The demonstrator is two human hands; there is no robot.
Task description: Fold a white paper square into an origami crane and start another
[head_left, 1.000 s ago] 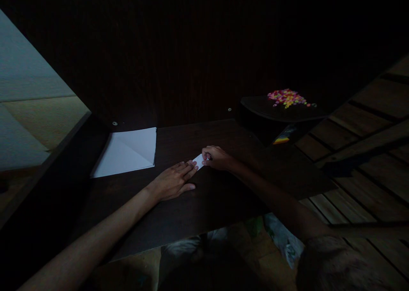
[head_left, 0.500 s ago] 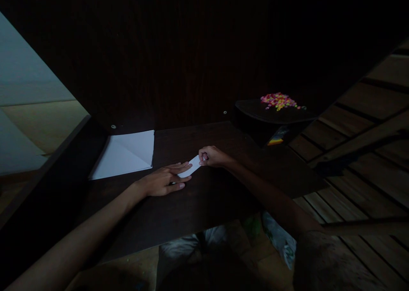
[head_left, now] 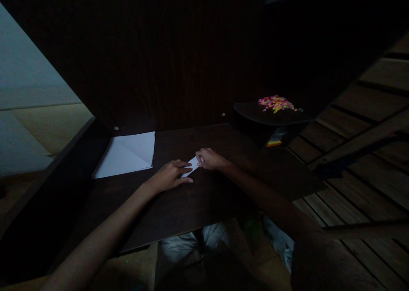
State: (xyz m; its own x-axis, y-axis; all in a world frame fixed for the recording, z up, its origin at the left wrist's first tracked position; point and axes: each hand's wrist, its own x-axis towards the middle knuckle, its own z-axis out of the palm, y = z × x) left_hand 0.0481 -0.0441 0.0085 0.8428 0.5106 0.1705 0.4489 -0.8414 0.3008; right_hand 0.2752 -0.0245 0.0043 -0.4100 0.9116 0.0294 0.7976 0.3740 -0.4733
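Paper strip [head_left: 193, 164] lies on the desk [head_left: 185, 210] between both hands. Change: left hand [head_left: 171, 174] now more arched, closer to right hand [head_left: 209, 159]; less strip shows, both ends remain controlled. Right grip pinched closed on one end; left fingers loosely spread, pressing, not clenched.

Dark brown wooden desktop [head_left: 188, 206]. On it: narrow plain-white paper strip [head_left: 194, 164]; at its left, plain-white rectangular paper sheets [head_left: 128, 154]. At its right rear: small pink, red, yellow pieces [head_left: 276, 104], mixed. Right of it: brown wooden slats [head_left: 354, 199], dark-striped.
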